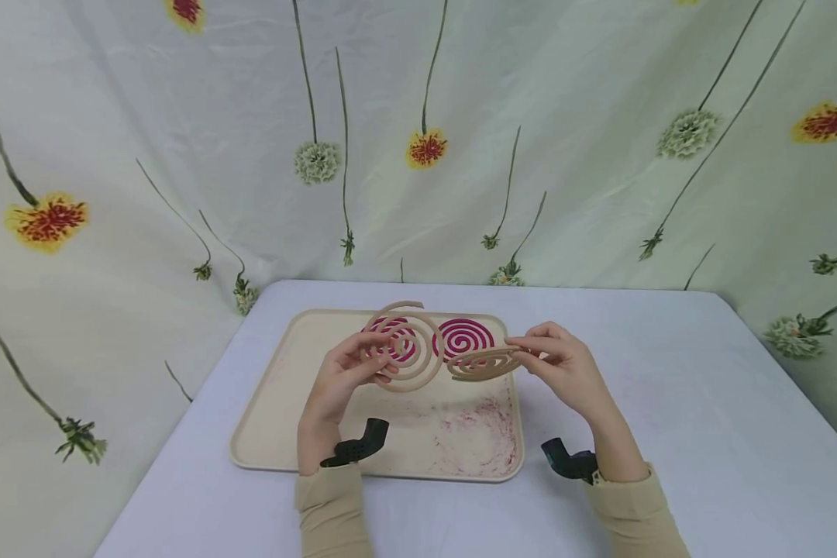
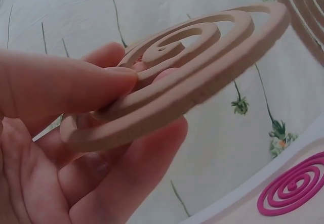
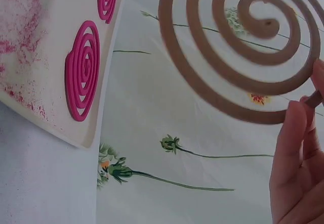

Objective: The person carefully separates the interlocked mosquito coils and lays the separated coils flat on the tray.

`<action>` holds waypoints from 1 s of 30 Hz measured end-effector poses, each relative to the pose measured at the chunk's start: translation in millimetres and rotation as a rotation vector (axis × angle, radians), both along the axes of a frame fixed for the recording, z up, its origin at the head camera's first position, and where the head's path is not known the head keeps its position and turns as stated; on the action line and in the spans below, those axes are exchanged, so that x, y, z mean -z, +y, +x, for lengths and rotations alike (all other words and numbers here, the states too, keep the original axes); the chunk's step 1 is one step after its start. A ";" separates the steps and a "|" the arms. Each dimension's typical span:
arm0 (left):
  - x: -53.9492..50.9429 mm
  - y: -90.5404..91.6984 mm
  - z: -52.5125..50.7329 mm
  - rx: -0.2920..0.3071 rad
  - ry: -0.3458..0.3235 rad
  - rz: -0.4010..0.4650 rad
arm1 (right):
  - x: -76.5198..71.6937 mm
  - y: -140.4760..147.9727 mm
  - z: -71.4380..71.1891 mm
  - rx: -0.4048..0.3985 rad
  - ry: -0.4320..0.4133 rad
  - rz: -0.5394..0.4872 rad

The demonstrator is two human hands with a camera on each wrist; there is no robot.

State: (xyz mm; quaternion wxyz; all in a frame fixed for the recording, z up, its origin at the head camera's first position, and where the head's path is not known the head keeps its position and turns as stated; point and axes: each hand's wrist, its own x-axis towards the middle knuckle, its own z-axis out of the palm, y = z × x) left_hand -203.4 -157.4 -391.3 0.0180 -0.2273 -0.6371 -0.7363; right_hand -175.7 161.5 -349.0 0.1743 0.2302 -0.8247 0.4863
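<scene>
My left hand (image 1: 342, 380) pinches a brown mosquito coil (image 2: 172, 110) between thumb and fingers, with its flat spiral raised above the tray. At the right, my right hand (image 1: 565, 368) holds a second brown mosquito coil (image 3: 258, 116) by its outer edge. That coil looks nearly edge-on in the head view, and its full spiral faces the right wrist camera. Two magenta mosquito coils lie side by side at the tray's far edge. The right magenta coil (image 3: 87, 67) is partly overlapped by the raised coil in the head view; the left one sits behind my left hand.
The cream tray (image 1: 286, 411) has a raised rim and reddish-pink powdery smears on its near right part. Beneath it is a table with a white cover (image 1: 669, 372). Behind hangs a pale cloth (image 1: 586, 77) printed with flowers. Each wrist wears a black camera mount.
</scene>
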 end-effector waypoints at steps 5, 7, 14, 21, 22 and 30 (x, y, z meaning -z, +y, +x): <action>2.9 -5.0 0.6 0.017 -0.012 -0.041 | -9.8 -4.9 6.4 0.039 -0.053 -0.011; 3.8 -7.3 0.9 0.021 -0.018 -0.058 | -5.6 -3.6 3.5 0.025 -0.088 -0.057; 5.3 -16.0 1.5 0.048 -0.052 -0.043 | 24.5 5.8 -17.9 -0.059 -0.176 -0.181; 7.5 -22.3 2.9 0.036 -0.076 -0.052 | 36.4 7.9 -26.3 -0.133 -0.291 -0.219; 8.8 -23.2 2.7 0.033 -0.083 -0.060 | 38.1 8.3 -27.2 -0.142 -0.310 -0.218; 21.7 -32.1 -0.8 0.029 -0.193 -0.154 | 54.1 8.0 -34.0 -0.195 -0.454 -0.184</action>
